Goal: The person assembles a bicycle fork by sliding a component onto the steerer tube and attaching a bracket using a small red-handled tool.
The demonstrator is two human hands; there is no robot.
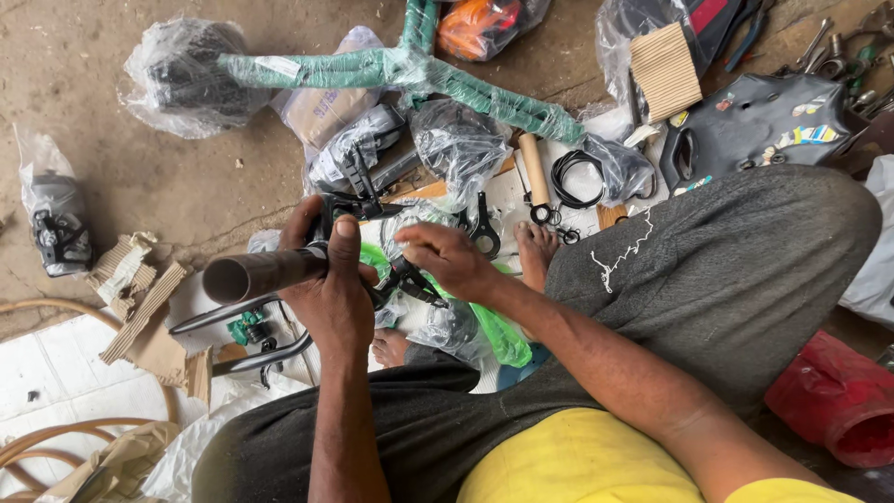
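Observation:
I sit on the floor with my legs folded. My left hand (331, 284) grips a dark metal tube (256, 275) whose open end points left. Just to its right, my right hand (445, 259) pinches a small black part (410, 279) fitted on the same tube, over a bright green frame piece (498, 331) wrapped in clear plastic. A black brake-like bracket (481, 228) lies just beyond my right hand, near my bare foot (537, 251).
A green plastic-wrapped bicycle frame (410, 74) lies across the top. Plastic bags of black parts (186, 74) (58, 228) sit at left, torn cardboard (149, 317) lower left, a coiled black cable (575, 179), a dark moulded cover (759, 126), tools top right, a red bag (838, 396).

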